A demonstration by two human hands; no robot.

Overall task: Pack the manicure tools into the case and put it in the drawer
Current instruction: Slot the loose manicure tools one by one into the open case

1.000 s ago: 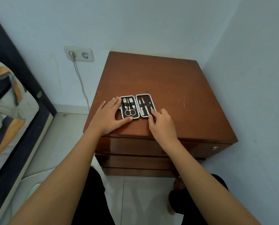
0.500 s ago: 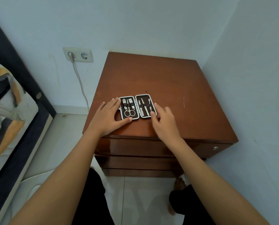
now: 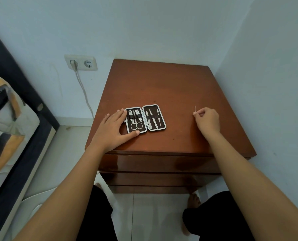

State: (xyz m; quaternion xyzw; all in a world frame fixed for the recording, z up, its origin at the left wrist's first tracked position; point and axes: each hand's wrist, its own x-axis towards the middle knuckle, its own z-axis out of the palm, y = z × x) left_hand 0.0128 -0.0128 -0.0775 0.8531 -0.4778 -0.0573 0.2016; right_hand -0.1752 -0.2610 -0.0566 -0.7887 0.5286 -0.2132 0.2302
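Note:
A small manicure case (image 3: 145, 118) lies open and flat on the brown wooden nightstand (image 3: 162, 87). Its left half holds scissors and clippers, its right half several slim metal tools under elastic bands. My left hand (image 3: 114, 130) rests flat against the case's left edge, thumb along its front corner. Far to the right, my right hand (image 3: 207, 119) pinches a thin metal tool (image 3: 195, 108) that points away from me, its tip still near the wood. The nightstand's drawers (image 3: 158, 164) below the top are closed.
White walls stand close behind and to the right of the nightstand. A wall socket (image 3: 81, 62) with a plugged-in cable is at the left. A bed (image 3: 9, 122) with a dark frame fills the left side. My knees and feet are under the nightstand's front.
My right hand left the case's right edge, moved right across the top and closed its fingers on the thin metal tool. The left hand and the case have stayed put.

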